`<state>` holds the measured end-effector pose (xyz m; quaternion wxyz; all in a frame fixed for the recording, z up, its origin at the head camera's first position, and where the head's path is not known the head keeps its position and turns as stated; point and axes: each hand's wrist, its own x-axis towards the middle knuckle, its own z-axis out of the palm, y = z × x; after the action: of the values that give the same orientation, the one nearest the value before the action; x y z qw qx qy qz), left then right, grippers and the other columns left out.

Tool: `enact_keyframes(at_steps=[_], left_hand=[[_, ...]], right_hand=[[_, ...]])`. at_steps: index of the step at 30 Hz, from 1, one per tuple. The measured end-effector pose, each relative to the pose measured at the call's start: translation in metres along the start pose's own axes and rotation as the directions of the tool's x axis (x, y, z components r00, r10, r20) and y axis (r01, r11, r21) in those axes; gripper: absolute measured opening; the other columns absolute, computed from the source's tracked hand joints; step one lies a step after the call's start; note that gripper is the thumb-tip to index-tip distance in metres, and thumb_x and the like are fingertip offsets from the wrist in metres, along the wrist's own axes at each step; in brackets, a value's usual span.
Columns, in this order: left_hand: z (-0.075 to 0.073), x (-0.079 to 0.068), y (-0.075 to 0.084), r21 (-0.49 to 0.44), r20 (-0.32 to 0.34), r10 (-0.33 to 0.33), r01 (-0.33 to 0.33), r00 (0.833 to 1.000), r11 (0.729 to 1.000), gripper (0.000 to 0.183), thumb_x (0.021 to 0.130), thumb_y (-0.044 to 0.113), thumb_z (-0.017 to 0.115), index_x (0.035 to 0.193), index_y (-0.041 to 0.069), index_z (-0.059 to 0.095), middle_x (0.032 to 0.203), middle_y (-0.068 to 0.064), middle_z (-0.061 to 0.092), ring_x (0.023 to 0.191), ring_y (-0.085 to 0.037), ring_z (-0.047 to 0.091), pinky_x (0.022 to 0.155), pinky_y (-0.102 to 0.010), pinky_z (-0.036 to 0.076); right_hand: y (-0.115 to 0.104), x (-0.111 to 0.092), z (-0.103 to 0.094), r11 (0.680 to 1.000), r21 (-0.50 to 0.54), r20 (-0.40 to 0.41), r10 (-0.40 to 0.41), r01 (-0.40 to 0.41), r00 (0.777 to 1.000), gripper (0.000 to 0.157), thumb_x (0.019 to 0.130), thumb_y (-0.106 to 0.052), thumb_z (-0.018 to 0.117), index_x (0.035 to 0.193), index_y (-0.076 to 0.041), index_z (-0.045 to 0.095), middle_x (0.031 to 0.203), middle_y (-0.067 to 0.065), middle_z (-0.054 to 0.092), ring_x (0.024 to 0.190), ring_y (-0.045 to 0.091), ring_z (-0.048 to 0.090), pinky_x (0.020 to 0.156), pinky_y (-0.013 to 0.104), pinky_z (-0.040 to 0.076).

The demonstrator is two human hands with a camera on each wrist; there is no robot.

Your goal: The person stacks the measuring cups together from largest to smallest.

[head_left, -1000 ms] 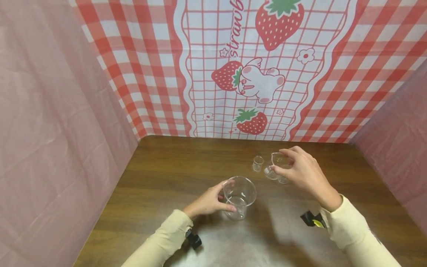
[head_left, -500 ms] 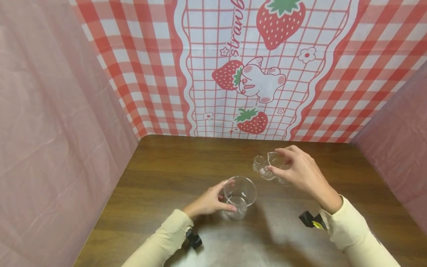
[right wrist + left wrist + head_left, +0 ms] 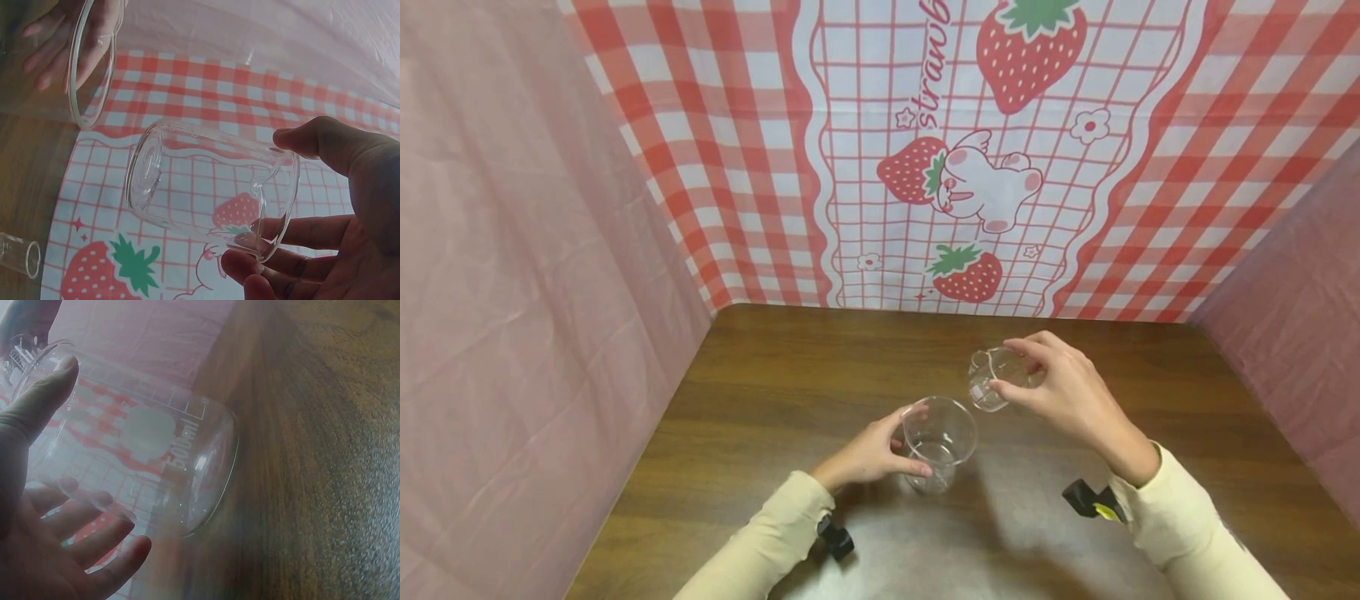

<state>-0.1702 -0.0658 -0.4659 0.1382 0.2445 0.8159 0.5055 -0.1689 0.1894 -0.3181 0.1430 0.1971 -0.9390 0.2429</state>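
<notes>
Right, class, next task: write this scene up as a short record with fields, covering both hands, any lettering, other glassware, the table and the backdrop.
Left hand: holds big beaker
Right hand: holds smaller beaker near its rim
Lettering: "500ml" on big beaker
Beakers: apart, both look empty
Other glassware: tiny glass on table
Table: brown, wood-grained
Backdrop: strawberry print, red-and-white checks

table: brown wood-grain (image 3: 775, 392) | on it: small clear glass (image 3: 20, 256), upright

Large beaker (image 3: 47, 94) cropped at left (right wrist view), small cup (image 3: 17, 257) likewise
</notes>
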Motion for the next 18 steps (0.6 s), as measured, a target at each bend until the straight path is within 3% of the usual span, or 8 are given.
enact_keyframes(at_steps=[18], left_hand=[[0.001,0.001,-0.002,-0.014,0.003,-0.015,0.015,1.000,1.000,0.091,0.077,0.022,0.083,0.151,0.011,0.032,0.152,-0.010,0.044,0.135,-0.026,0.047,0.102,-0.042,0.051]], right_hand=[[-0.012,0.000,0.014,0.997,0.070,0.056,-0.029,0.025,0.998,0.046,0.074,-0.026,0.083,0.112,-0.005,0.070,0.089,0.003,0.063,0.075,0.014,0.059,0.062,0.025,0.046]])
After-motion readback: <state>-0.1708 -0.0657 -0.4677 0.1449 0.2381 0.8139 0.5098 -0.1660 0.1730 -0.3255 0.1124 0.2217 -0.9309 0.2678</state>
